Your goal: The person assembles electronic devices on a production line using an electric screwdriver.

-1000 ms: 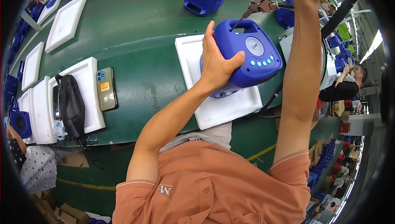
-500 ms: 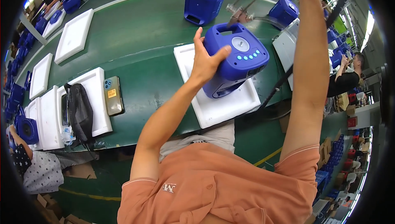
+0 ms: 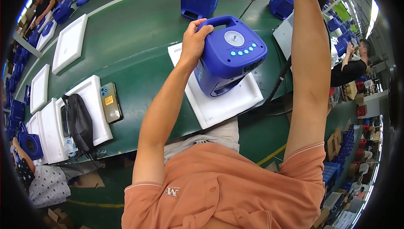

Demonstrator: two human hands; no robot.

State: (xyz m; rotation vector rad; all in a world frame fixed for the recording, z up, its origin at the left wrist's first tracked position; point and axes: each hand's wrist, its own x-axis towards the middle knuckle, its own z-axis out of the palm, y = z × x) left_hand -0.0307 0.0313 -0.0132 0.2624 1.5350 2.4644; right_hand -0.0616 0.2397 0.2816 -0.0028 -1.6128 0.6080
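Blue boxy device (image 3: 233,52) is stood upright on a white foam tray (image 3: 210,113), tray laid on the green table (image 3: 139,77) in front of the person. Handle's left end is held by the left hand (image 3: 192,46); grip closed around it, thumb laid on top, fingers curled over the rear side. Right forearm (image 3: 310,69) is stretched up past the upper edge; right hand is cut off there, so its grip cannot be told. Five lit buttons (image 3: 243,50) and a round pale dial (image 3: 234,38) are seen on the device's top. Driver bit (image 3: 247,9) is angled down just beside the handle; contact cannot be told. A second blue device (image 3: 200,0) is placed farther back. Phone (image 3: 111,105) and black mesh pouch (image 3: 80,121) are left at the table's left part.
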